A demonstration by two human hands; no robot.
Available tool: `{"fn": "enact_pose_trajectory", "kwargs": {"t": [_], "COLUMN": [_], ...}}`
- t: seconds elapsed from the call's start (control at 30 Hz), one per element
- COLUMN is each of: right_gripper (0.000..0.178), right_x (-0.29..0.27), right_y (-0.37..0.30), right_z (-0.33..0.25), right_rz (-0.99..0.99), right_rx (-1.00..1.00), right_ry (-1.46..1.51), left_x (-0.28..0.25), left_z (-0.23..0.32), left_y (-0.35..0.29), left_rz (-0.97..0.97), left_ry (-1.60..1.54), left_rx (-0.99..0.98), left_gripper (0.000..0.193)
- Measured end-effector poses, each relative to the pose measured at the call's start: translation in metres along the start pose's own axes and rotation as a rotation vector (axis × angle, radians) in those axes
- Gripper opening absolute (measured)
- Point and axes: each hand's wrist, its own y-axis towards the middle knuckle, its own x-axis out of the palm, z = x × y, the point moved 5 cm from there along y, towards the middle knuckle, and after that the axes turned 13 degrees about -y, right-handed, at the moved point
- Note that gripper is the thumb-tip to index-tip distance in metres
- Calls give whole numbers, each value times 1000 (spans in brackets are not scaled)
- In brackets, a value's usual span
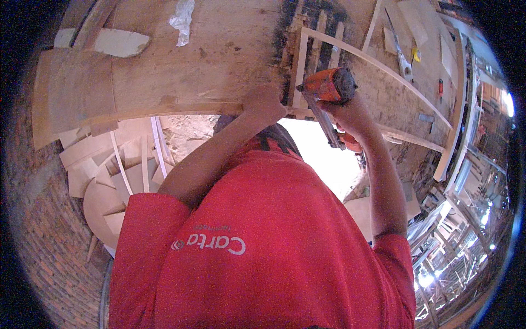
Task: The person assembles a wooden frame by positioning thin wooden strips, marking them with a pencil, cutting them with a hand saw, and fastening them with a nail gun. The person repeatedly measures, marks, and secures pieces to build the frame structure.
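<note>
My right hand (350, 116) is wrapped round the grip of an orange and black nail gun (329, 85). The gun's nose points at the near left corner of a light wooden frame (299, 63), and its long magazine slants down toward me. Beside that corner, at the workbench's near edge, my left hand (264, 103) is closed, with its fingers curled at the frame's near rail. Its fingertips are partly hidden. The frame lies on the workbench (219, 71) and has a long curved far side, which narrows toward the right.
A crumpled clear plastic piece (182, 22) and a pale board offcut (121, 43) lie on the bench's far left. Toward the far right are a handsaw (404, 64), a yellow tape measure (416, 54) and a red-handled tool (440, 88). Many wood offcuts (104, 186) lie below at left.
</note>
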Motion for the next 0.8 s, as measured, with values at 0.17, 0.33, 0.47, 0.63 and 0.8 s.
{"fn": "enact_pose_trajectory", "kwargs": {"t": [0.17,0.33,0.47,0.63,0.8], "right_gripper": [37,40,43,44,42], "right_x": [9,8,9,7,0], "right_y": [1,-3,-8,-6,-31], "right_z": [8,6,1,4,-28], "right_rz": [193,137,151,113,113], "right_rx": [-289,-244,-257,-211,-245], "right_ry": [67,30,72,40,136], "left_x": [-10,-14,-6,-11,-19], "left_z": [10,11,-2,6,11], "left_y": [-11,-11,-4,-7,-13], "left_rz": [27,51,26,17,29], "left_ry": [76,144,151,189,221], "left_rx": [-53,-34,-31,-55,-50], "left_gripper": [32,37,42,44,48]}}
